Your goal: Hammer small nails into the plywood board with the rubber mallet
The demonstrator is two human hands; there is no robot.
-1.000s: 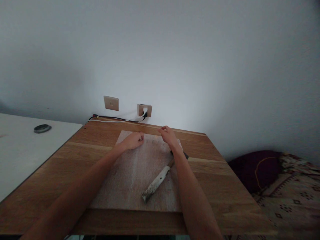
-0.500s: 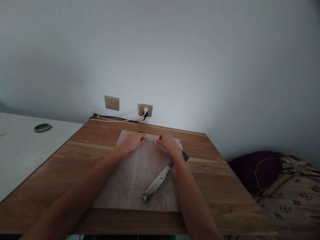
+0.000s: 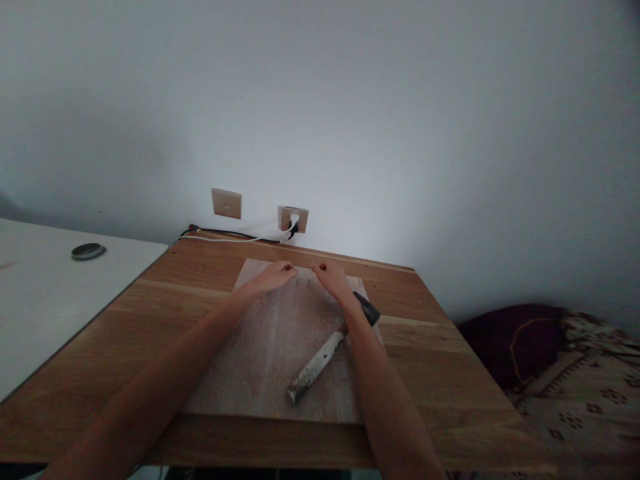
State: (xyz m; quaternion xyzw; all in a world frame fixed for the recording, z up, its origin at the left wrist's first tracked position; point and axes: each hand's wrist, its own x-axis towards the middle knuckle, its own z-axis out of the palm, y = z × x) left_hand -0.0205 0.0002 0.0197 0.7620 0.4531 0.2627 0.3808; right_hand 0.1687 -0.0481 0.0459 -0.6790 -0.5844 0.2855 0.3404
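Nr far edge of wooden board [image 3: 280,353], L hand [image 3: 278,272] & R hand [image 3: 331,276], fingers curled, can't tell if gripping anything; nails [image 3: 309,282] btwn, hammer [image 3: 318,367] partly behind R forearm [image 3: 383,387]

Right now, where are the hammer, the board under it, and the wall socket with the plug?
Hammer [image 3: 319,361]: head view, on the whitish handle.
Board [image 3: 275,350]: head view, on the bare top face, left of the handle.
Wall socket [image 3: 284,217]: head view, on the faceplate, left of the white plug [image 3: 295,219].
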